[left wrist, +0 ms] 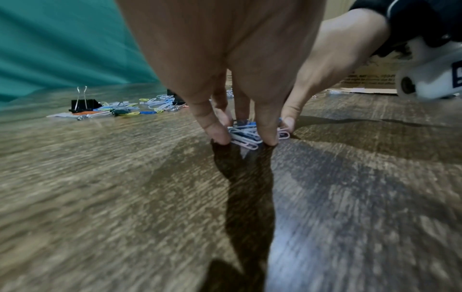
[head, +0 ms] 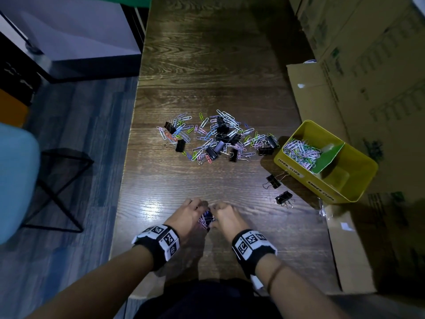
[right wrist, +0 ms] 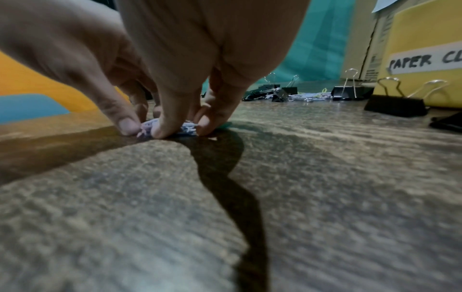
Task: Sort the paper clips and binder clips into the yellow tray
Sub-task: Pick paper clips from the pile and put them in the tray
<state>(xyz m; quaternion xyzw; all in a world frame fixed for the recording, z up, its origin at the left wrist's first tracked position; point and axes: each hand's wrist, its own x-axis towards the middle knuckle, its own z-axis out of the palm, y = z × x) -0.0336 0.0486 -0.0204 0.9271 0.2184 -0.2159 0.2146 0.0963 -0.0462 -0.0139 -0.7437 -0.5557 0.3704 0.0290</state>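
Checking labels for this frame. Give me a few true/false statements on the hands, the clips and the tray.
1. Both hands gather one small bunch of paper clips on the table: left hand, right hand. True.
2. The yellow tray is empty. False: paper clips fill its compartment labelled for paper clips.
3. Two binder clips lie apart from the big pile, near the tray. True.
4. The big pile holds paper clips only. False: black binder clips are mixed in.
5. The tray stands to the person's left. False: it is on the right.

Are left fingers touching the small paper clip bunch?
Touching. Left wrist view shows the left hand's fingers pressed against the paper clip bunch on the table.
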